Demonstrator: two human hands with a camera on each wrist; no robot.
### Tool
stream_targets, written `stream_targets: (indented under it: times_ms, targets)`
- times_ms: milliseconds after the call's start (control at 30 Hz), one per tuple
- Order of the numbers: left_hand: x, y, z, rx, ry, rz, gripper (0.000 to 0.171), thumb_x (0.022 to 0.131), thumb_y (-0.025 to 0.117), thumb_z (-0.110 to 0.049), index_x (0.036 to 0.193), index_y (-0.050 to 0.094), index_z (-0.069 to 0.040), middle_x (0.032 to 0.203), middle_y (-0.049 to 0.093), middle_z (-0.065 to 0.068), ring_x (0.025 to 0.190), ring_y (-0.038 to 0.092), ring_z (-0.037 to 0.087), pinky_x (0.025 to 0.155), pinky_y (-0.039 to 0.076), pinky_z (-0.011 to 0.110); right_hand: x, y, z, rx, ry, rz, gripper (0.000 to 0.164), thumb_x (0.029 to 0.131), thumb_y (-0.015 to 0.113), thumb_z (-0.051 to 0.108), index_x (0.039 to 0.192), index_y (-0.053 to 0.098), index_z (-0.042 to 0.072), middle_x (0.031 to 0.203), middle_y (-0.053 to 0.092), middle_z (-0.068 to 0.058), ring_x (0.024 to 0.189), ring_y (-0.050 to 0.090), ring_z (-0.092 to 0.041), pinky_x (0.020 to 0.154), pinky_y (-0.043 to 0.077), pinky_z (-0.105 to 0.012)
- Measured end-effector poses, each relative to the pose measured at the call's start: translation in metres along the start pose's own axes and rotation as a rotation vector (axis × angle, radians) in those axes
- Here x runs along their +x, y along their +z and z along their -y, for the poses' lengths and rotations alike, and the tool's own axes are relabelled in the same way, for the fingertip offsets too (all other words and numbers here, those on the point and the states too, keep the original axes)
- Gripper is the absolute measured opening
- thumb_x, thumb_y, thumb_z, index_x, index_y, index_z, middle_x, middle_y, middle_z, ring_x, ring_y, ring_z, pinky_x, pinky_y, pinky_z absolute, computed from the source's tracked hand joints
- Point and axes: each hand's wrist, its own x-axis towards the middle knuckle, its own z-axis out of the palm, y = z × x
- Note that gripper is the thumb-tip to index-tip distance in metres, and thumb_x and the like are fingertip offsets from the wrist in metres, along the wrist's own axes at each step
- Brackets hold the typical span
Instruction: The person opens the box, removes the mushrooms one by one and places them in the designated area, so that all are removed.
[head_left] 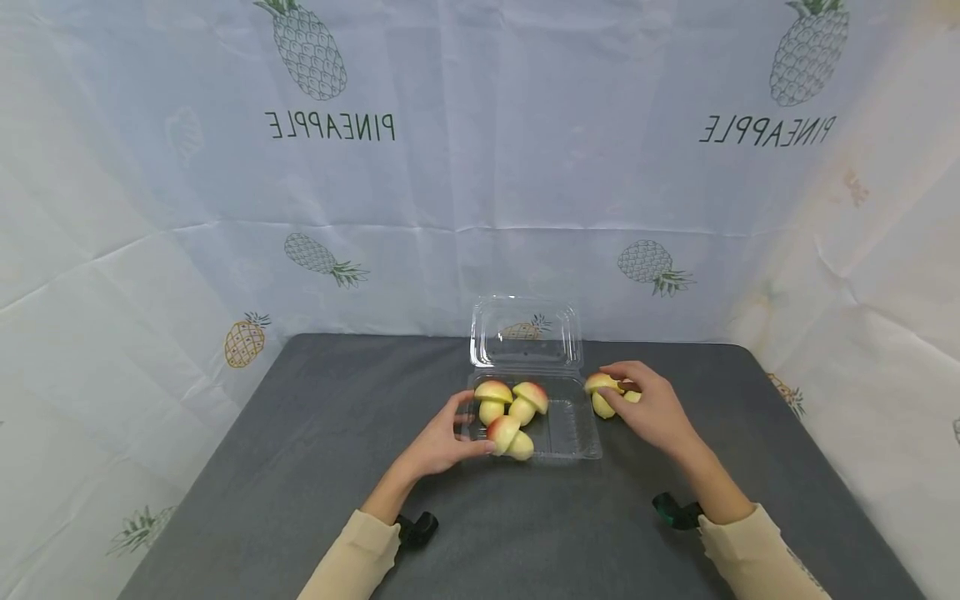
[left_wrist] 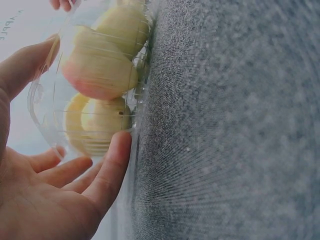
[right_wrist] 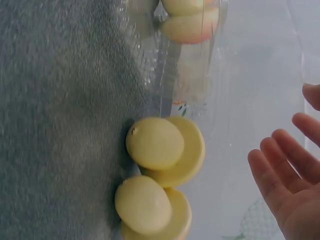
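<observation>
A clear plastic clamshell box (head_left: pixel 573 427) stands with its lid (head_left: pixel 525 310) raised at the back. Three mushroom-shaped pieces (head_left: pixel 495 390), yellow with reddish caps, sit in its left half. My left hand (head_left: pixel 442 437) spans the box's left side, its fingers extended along the wall and its thumb by the front corner. Two more mushroom-shaped pieces lie on the table right of the box, a nearer one (right_wrist: pixel 155 144) beside it and another (right_wrist: pixel 144 206) farther out. Over these hovers my right hand (head_left: pixel 651 408), fingers spread and apart from them in the right wrist view.
The grey tabletop (head_left: pixel 330 417) reaches back to a pale hanging cloth (head_left: pixel 480 183) printed with pineapples. Close behind the lid, the cloth meets the table's far edge. Black straps (head_left: pixel 417 531) go round the wrists.
</observation>
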Motion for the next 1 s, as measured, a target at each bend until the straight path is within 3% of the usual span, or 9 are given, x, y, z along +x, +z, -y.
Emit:
stream_targets:
  times_ms: [333, 567, 1000]
  targets:
    - [0.0, 0.0, 0.0, 0.01, 0.001, -0.003, 0.099, 0.086, 0.083, -0.041, 0.16, 0.024, -0.014, 0.16, 0.031, 0.017, 0.117, 0.063, 0.032, 0.084, 0.056, 0.043, 0.003, 0.014, 0.01, 0.034, -0.039, -0.004, 0.031, 0.096, 0.074, 0.018, 0.124, 0.069, 0.005, 0.122, 0.065, -0.014, 0.112, 0.064, -0.039, 0.093, 0.052, -0.058]
    - [0.0, 0.0, -0.001, 0.009, 0.004, -0.004, 0.099, 0.086, 0.083, -0.041, 0.16, 0.024, -0.013, 0.161, 0.03, 0.016, 0.118, 0.062, 0.033, 0.085, 0.056, 0.044, 0.007, 0.022, 0.015, 0.096, -0.01, 0.037, 0.035, 0.098, 0.072, 0.021, 0.128, 0.066, 0.003, 0.128, 0.062, -0.016, 0.119, 0.059, -0.038, 0.098, 0.049, -0.059]
    - [0.001, 0.0, 0.0, 0.0, 0.006, 0.0, 0.098, 0.086, 0.084, -0.039, 0.16, 0.025, -0.012, 0.16, 0.031, 0.019, 0.115, 0.064, 0.033, 0.082, 0.057, 0.043, 0.011, 0.037, 0.022, 0.095, 0.003, 0.071, 0.039, 0.097, 0.073, 0.021, 0.13, 0.065, 0.002, 0.128, 0.062, -0.017, 0.116, 0.059, -0.041, 0.098, 0.049, -0.057]
